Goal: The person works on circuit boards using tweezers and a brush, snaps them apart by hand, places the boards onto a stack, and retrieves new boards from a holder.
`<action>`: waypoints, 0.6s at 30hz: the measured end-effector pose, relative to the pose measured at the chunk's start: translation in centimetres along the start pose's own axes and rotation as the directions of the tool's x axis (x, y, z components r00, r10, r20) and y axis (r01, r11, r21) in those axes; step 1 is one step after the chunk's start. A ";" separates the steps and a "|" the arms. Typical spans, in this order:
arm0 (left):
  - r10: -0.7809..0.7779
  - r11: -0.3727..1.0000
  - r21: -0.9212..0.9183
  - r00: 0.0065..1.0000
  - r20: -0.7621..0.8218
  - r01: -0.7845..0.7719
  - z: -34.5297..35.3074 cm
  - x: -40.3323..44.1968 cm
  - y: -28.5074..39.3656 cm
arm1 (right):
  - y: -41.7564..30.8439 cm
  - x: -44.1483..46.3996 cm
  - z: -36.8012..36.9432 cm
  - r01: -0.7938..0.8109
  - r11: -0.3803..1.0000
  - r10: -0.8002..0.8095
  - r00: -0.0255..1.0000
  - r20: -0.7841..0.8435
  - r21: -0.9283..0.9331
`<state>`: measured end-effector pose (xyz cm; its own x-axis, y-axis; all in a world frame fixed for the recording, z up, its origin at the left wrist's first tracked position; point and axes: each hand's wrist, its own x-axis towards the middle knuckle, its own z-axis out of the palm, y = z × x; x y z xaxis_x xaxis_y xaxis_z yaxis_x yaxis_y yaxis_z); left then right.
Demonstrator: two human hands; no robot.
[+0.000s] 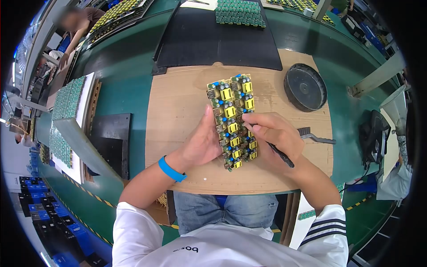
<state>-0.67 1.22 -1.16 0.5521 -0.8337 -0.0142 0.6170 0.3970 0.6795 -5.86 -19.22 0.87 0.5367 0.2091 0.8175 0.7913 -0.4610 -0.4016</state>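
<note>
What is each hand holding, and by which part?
Left hand: the rectangular circuit-board panel with yellow components, by its left edge. Right hand: a slim black-handled tool, apparently near its tip.

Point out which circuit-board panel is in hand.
The panel with yellow components over the cardboard, held by the left hand; the green boards on the black mat lie untouched.

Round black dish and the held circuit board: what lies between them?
Straight between the dish and the circuit board, the head view shows only bare cardboard; the right hand is lower in the picture.
</note>
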 end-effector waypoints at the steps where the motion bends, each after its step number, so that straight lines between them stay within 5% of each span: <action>1: 0.002 1.000 -0.006 1.000 0.012 -0.002 0.0 0.0 0.0 | -0.2 0.0 -0.1 -0.014 1.000 0.014 1.000 0.025 -0.020; 18: 0.006 1.000 -0.028 1.000 0.027 -0.005 0.0 -0.2 0.0 | -0.4 -0.9 0.6 -0.342 0.833 0.393 0.919 -0.031 0.436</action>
<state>-0.77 1.42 -1.12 0.5405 -0.8413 0.0097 0.6293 0.4119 0.6590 -6.46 -18.73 0.08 0.7953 -0.0163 0.6060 0.6031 -0.0798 -0.7937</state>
